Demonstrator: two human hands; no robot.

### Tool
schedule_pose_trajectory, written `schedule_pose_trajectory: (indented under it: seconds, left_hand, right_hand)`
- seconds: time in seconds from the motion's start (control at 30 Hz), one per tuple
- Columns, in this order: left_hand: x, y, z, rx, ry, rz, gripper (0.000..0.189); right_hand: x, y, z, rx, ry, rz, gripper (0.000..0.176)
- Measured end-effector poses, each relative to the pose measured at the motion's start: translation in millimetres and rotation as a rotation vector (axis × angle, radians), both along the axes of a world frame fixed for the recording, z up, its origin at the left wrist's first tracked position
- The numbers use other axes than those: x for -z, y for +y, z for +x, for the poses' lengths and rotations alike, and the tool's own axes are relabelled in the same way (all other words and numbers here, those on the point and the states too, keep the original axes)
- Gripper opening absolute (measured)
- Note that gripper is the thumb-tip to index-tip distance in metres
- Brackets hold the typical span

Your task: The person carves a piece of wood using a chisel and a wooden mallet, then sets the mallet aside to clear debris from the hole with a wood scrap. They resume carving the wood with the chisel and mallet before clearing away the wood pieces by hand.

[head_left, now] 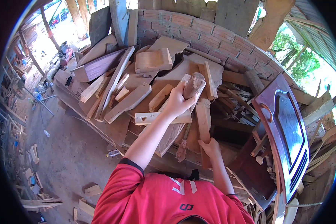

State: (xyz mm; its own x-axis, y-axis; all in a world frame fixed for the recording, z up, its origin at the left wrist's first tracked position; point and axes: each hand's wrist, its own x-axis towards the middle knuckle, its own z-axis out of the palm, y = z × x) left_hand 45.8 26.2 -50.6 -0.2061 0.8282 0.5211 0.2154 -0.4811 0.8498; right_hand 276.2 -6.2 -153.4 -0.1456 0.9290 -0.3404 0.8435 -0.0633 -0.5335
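My left hand (181, 99) is wrapped round a short, thick, round-ended piece of wood (194, 86), raised over the wood pile. Under that arm lies a pale flat board (149, 118) with a small dark triangular mark. Lower and to the right, my right hand (210, 146) grips the near end of a long narrow plank (202, 121) that runs away from me. Part of its fingers is hidden behind the plank. A wide board (170, 140) slants beneath my left forearm. Around it lie loose offcuts, among them a curved block (153, 60).
A brick wall (209, 35) curves behind the pile. At the right stands a dark varnished cabinet door (283, 130) with a curved handle, beside an open dark box. The concrete floor (71, 149) at the left holds scattered wood scraps and a screwdriver-like tool (113, 153).
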Motion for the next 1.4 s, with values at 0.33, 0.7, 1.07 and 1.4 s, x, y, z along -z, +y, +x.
schedule_pose_trajectory:
  seconds: [0.33,0.7,1.07,1.4]
  left_hand:
    - [0,0,0,-0.042,-0.026,0.025,0.028]
    - [-1,-3,-6,-0.010,-0.074,0.032,0.030]
    - [7,3,-8,-0.001,-0.011,0.009,0.028]
    - [-1,-5,-3,0.010,0.040,-0.028,0.031]
  right_hand:
    - [-11,-1,16,0.049,-0.074,0.064,0.057]
    - [-44,57,47,0.049,0.334,0.345,0.056]
    - [-253,62,37,-0.478,0.439,0.733,0.052]
    - [-267,43,-29,-0.747,0.180,0.881,0.074]
